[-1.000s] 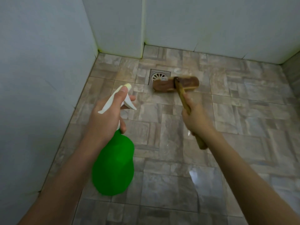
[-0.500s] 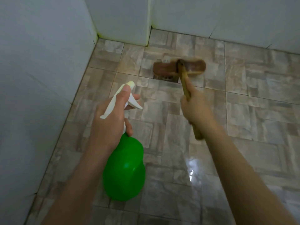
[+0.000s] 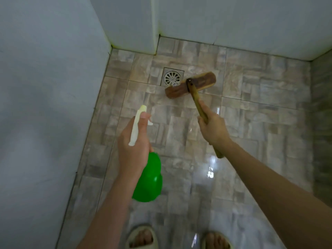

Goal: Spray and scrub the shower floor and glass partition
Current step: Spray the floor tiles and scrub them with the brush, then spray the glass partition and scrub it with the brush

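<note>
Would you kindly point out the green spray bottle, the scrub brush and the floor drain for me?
green spray bottle (image 3: 149, 178), head view, on its green body below the hand.
scrub brush (image 3: 204, 81), head view, on the wooden head, right of the handle.
floor drain (image 3: 171, 77), head view, on the round metal grate.

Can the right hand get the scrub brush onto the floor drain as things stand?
Probably yes. The right hand grips the scrub brush by its handle, and the brush head lies right at the edge of the floor drain, with nothing between them.
</note>
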`<act>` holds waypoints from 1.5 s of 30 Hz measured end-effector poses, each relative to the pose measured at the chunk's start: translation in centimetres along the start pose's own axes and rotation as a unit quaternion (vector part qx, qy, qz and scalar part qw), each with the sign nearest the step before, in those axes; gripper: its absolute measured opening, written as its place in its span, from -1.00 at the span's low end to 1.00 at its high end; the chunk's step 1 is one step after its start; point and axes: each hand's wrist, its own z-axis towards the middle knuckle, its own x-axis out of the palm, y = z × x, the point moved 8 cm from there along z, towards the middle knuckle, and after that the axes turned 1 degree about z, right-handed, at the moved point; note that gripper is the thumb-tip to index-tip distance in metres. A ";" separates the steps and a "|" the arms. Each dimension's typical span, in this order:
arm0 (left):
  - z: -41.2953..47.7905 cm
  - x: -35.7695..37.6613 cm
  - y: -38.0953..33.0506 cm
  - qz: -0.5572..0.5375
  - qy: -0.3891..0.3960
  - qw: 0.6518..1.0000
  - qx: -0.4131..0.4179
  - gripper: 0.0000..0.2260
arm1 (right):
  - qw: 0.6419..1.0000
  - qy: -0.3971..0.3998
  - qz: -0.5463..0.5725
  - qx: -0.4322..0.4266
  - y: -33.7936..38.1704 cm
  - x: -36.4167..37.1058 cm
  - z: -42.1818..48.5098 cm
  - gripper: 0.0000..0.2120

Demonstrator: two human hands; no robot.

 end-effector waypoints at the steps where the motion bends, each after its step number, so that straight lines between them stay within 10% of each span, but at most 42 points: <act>1: -1.4 -0.3 -1.7 0.005 0.007 1.000 0.006 -0.76 | 1.000 0.001 0.006 0.012 0.5 -1.4 -1.5 -0.48; 15: -21.6 -6.8 -35.4 0.027 0.129 0.991 0.023 -0.62 | 0.986 -0.097 0.091 0.100 18.4 -31.6 -23.3 -0.50; 28: -37.1 -11.6 -67.8 -0.042 0.251 0.944 0.212 -0.63 | 0.947 -0.311 0.073 -0.016 34.6 -63.3 -43.9 -0.48; 45: -48.2 0.5 -101.9 -0.142 0.351 0.779 0.500 -0.59 | 0.728 -0.668 -0.037 -0.150 47.5 -96.3 -60.0 -0.46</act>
